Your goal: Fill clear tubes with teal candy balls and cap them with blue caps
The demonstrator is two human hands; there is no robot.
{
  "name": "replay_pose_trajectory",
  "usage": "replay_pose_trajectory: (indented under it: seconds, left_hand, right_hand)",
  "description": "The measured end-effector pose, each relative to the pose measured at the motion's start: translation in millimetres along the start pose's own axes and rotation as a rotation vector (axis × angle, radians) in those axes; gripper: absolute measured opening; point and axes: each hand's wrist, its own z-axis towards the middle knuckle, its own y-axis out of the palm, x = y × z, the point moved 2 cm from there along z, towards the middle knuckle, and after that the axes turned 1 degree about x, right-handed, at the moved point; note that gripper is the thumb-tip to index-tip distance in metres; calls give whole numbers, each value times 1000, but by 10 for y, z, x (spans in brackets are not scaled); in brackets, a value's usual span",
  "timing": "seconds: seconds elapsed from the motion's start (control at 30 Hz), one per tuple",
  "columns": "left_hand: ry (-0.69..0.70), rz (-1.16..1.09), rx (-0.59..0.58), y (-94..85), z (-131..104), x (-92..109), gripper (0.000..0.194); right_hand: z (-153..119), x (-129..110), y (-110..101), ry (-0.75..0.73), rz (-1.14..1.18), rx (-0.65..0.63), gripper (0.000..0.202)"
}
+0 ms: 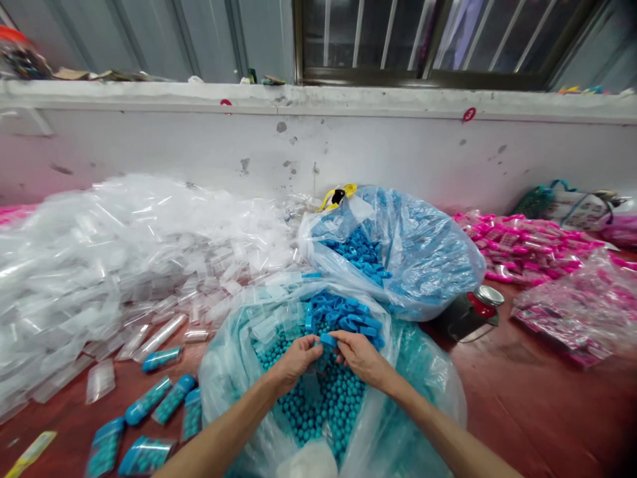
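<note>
The right hand (365, 358) is pinching a blue plastic cap (328, 340) above turquoise beads (338, 408). The left hand (296, 364) is holding its fingertips together just beside it; whether they are gripping anything, I cannot tell. The cap is looking light, stiff and smooth, probably suiting a fingertip hold on its sides. A red sticker (469, 114) is reading "3".

Over the open bag of teal balls (219, 378), your right hand (359, 355) pinches a blue cap (328, 340). Your left hand (298, 358) is just beside that cap; whether they touch is unclear. Left of the bag lie filled tubes (148, 401) and heaped clear sleeves (164, 259); behind it, a blue sack (428, 245); behind-right, a dark canister (460, 315).
</note>
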Motion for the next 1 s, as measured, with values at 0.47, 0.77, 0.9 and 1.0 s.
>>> replay_pose_trajectory:
  seconds: [0.47,0.77,0.9,1.0]
  left_hand:
    - [28,-209,-169,14,-181,18,41]
    - [63,-228,-87,46,-273,11,55]
    - [114,-124,4,60,-270,-22,70]
    - [144,-50,54,74,-279,-18,71]
  right_hand:
    - [15,-189,66,-26,108,112,19]
    - [0,-135,109,67,339,27,15]
    - [-20,-178,71,9,236,50,16]
    - [-13,-161,85,75,300,48,18]
